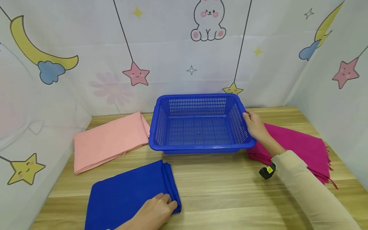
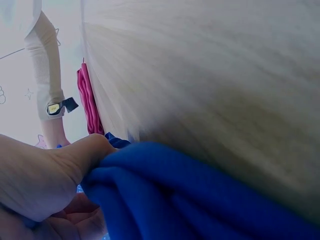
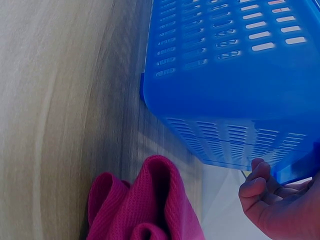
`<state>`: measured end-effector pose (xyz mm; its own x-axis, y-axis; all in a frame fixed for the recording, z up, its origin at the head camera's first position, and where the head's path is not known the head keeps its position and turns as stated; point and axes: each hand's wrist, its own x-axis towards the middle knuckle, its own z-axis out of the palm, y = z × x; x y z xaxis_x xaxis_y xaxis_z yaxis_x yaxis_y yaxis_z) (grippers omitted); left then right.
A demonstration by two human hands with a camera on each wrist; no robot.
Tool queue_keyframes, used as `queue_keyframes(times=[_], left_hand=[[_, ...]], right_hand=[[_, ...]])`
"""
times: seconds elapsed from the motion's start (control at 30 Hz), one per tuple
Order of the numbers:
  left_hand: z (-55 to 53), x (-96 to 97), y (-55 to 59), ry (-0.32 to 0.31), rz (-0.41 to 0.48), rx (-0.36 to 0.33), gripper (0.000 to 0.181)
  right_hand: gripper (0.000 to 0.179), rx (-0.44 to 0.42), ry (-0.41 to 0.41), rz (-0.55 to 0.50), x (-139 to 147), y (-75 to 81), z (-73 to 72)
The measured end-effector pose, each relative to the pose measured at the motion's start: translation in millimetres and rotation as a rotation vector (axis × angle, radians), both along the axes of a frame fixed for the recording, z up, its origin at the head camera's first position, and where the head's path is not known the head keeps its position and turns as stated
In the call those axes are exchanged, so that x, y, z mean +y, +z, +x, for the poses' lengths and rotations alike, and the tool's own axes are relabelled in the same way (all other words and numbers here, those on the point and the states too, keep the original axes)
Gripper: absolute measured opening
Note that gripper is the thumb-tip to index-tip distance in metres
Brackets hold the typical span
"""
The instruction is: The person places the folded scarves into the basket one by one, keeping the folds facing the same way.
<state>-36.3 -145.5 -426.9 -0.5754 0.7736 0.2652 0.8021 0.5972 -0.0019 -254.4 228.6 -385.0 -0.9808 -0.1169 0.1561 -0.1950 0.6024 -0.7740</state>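
A blue plastic basket with slotted walls is at the back middle of the table, its inside bare. My right hand holds its right rim, fingers curled under the edge in the right wrist view. At the front left lies a folded blue cloth. My left hand grips that cloth's right folded edge; in the left wrist view the thumb lies over the blue folds, with the fingers partly hidden beneath.
A folded pink cloth lies left of the basket. To the right, partly behind my right forearm, lies a folded magenta cloth with fringed ends. The wooden table meets printed white fabric walls at the back and sides.
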Motion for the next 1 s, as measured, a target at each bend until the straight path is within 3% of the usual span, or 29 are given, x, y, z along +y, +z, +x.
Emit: queue_keyframes(times=[0.37, 0.67, 1.0], left_hand=[[-0.6, 5.6, 1.9, 0.006, -0.026, -0.035, 0.016], [-0.6, 8.4, -1.0, -0.014, -0.001, 0.039, 0.019], [-1.3, 11.3, -0.2, -0.017, -0.021, 0.03, 0.019]], right_hand=[[0.05, 0.0, 0.007, -0.019, 1, 0.3, 0.3], [0.052, -0.012, 0.008, -0.028, 1, -0.5, 1.0], [0.052, -0.004, 0.006, -0.033, 1, -2.1, -0.2]])
